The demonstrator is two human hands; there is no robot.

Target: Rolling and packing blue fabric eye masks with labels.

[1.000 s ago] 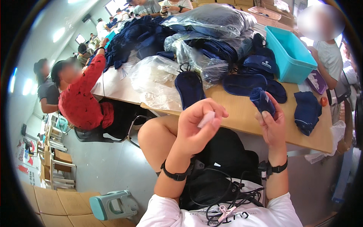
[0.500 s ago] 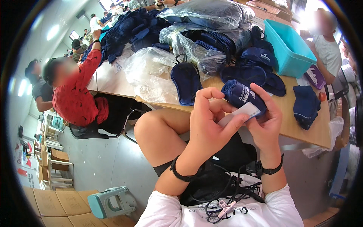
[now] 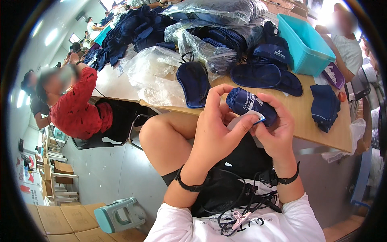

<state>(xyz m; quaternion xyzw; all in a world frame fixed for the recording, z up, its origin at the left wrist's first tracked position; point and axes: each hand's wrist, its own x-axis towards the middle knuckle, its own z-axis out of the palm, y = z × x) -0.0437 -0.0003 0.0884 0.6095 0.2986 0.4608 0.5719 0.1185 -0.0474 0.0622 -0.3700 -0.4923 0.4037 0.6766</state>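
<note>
Above the near table edge, a rolled navy cloth bundle (image 3: 246, 101) with white printing sits between my two hands. My left hand (image 3: 215, 127) is closed, with fingers curled behind the roll and the thumb pressing a small white strip (image 3: 259, 117) with a blue edge against it. My right hand (image 3: 279, 128) grips the roll's other end, fingers around its far side and thumb by the strip. Part of the strip lies hidden under my left thumb. Just beyond my hands lie a navy corded pouch (image 3: 192, 84) and a flat navy slipper (image 3: 254, 76).
Clear plastic bags (image 3: 151, 74) and heaped navy cloth (image 3: 131, 32) cover the far table. A turquoise bin (image 3: 310, 48), a purple tray (image 3: 335, 76) and folded navy cloth (image 3: 324, 107) are on the right. A co-worker in red (image 3: 78, 107) sits left; a stool (image 3: 121, 215) stands lower left.
My hands with the roll have shifted slightly left. Less of the white strip shows now, as it lies closer against the roll. The co-worker in red has drawn the raised arm back.
</note>
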